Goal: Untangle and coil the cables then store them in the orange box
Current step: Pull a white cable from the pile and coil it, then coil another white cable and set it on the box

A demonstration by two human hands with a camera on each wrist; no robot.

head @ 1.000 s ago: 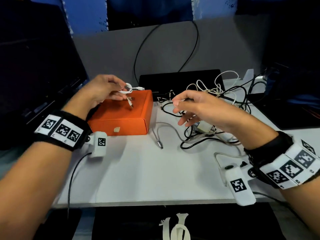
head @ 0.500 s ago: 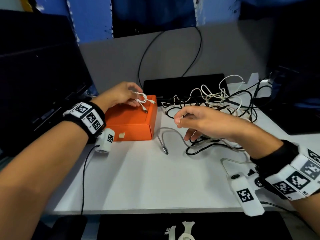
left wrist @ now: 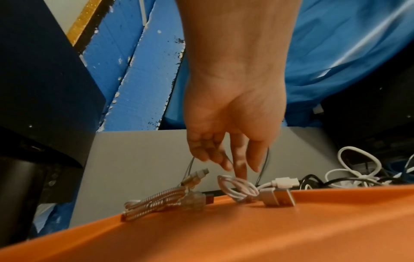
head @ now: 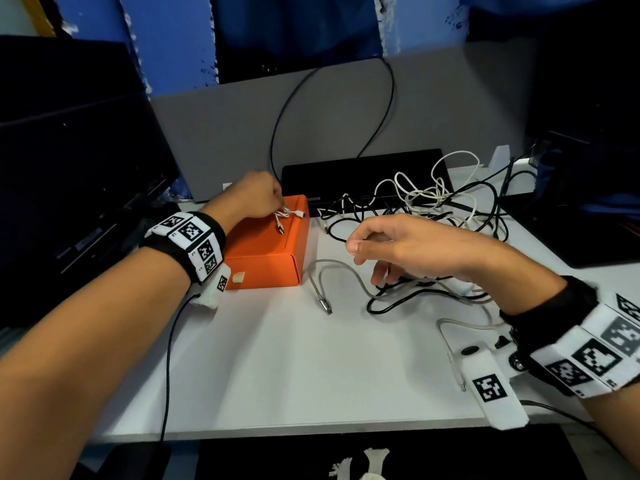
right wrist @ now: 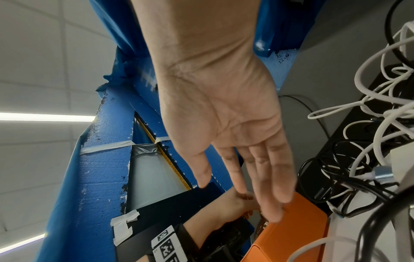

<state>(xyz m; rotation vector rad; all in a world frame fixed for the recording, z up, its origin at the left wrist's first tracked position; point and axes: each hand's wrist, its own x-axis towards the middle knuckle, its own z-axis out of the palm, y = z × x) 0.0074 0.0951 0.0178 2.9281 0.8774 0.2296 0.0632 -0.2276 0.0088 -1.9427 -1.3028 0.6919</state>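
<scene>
The orange box (head: 266,258) lies closed on the white table, left of centre. On the far end of its lid rest a small white coiled cable (head: 289,216) (left wrist: 237,186) and a silver braided coil (left wrist: 161,200). My left hand (head: 278,206) (left wrist: 233,164) hangs over them with loose fingers, one fingertip touching the white coil. My right hand (head: 367,265) (right wrist: 241,191) hovers empty, fingers straight, above the tangle of black and white cables (head: 415,202). A grey cable with a metal plug (head: 325,296) lies loose between box and tangle.
A black monitor (head: 69,150) stands at the left. A flat black device (head: 363,168) lies behind the box against a grey partition (head: 346,109). More dark gear (head: 588,220) sits at the right. Bare table (head: 311,368) lies toward the front edge.
My left hand carried the white coil to the far end of the box lid, set it down and loosened its grip. The right hand stayed hovering over the tangle.
</scene>
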